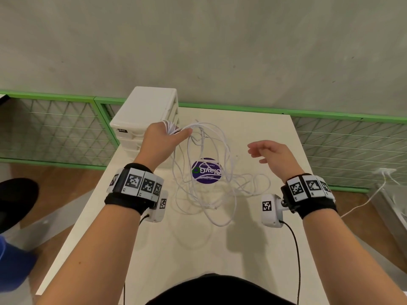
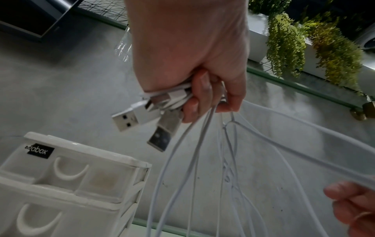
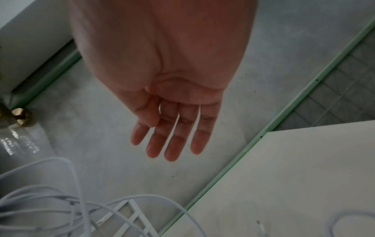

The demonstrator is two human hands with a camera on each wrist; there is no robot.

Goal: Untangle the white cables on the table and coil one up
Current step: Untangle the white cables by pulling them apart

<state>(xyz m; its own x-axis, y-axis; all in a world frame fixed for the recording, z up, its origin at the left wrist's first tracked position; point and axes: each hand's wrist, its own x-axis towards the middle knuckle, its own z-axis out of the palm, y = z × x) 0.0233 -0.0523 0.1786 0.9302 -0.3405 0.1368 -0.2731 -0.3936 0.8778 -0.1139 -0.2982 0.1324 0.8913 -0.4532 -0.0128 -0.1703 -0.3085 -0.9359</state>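
Note:
Several thin white cables [image 1: 204, 172] hang in tangled loops from my raised left hand [image 1: 164, 137] down to the white table [image 1: 275, 249]. The left hand [image 2: 194, 89] grips a bunch of cable ends; two USB plugs [image 2: 140, 117] stick out below its curled fingers, and strands [image 2: 182, 168] fall away beneath. My right hand [image 1: 267, 154] hovers right of the tangle, fingers straight and holding nothing. In the right wrist view the palm and fingers [image 3: 174, 128] are spread, with cable loops [image 3: 61, 205] at the lower left.
A white plastic drawer unit [image 1: 145, 113] stands at the table's far left corner, just behind my left hand. A round purple sticker [image 1: 206, 171] lies under the loops. Green mesh fencing [image 1: 352, 146] runs behind the table. Another white lead [image 1: 370, 199] trails on the floor at right.

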